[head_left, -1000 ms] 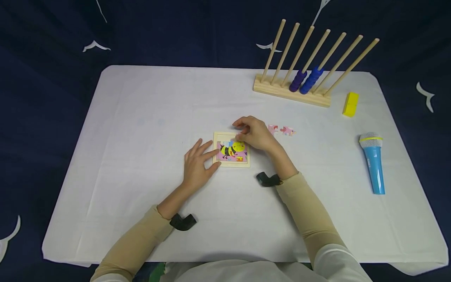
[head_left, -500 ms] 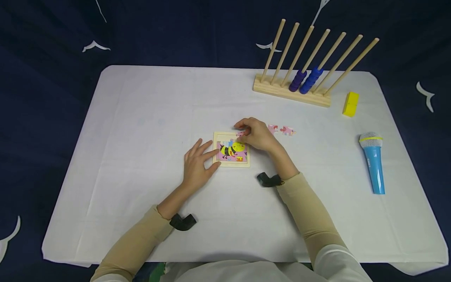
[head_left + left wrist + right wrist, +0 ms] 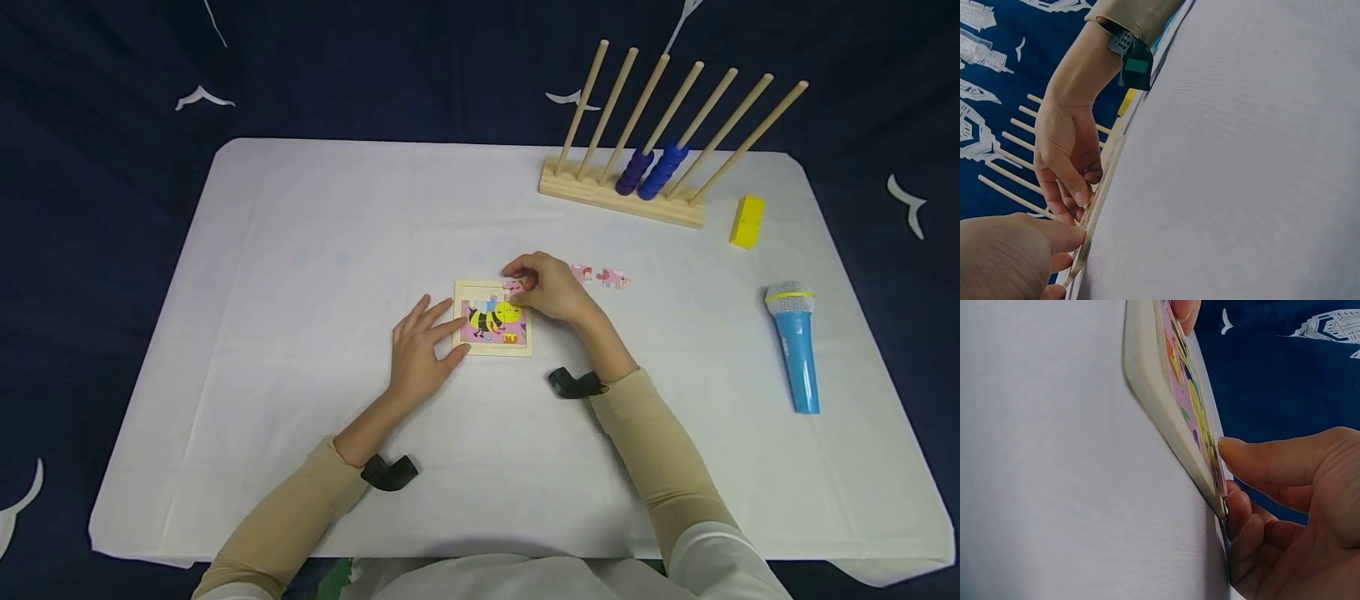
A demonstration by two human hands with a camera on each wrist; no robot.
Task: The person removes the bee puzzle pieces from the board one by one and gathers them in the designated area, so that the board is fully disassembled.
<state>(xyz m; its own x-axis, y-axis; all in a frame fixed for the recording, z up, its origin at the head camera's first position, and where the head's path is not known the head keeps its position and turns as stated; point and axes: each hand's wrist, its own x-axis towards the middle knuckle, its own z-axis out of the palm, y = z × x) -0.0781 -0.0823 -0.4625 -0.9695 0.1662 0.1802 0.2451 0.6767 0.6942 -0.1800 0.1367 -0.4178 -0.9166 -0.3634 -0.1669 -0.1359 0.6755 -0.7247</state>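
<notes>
A small wooden-framed jigsaw puzzle [image 3: 491, 351] with a bee picture lies mid-table. My left hand [image 3: 418, 354] spreads its straight fingers over the left edge of the frame, thumb near the lower left corner. At the upper right corner, my right hand [image 3: 551, 287] pinches a pink puzzle piece [image 3: 513, 286] above the bee's head. In the right wrist view the thumb [image 3: 1272, 461] lies over the piece, with curled fingers beside the frame's corner. Part of that piece is hidden by the fingers. Two loose pink pieces, a left one [image 3: 581, 274] and a right one [image 3: 613, 278], lie beyond the right hand.
A wooden peg stand [image 3: 622, 200] with purple and blue beads stands at the back right. Near it are a yellow block [image 3: 747, 222] and a blue toy microphone [image 3: 797, 350] on the right side. The white-covered table [image 3: 262, 333] ends before a dark blue cloth.
My right hand has shifted slightly right and toward me, showing more of the pink piece at the frame's upper right. The left hand has stayed in place.
</notes>
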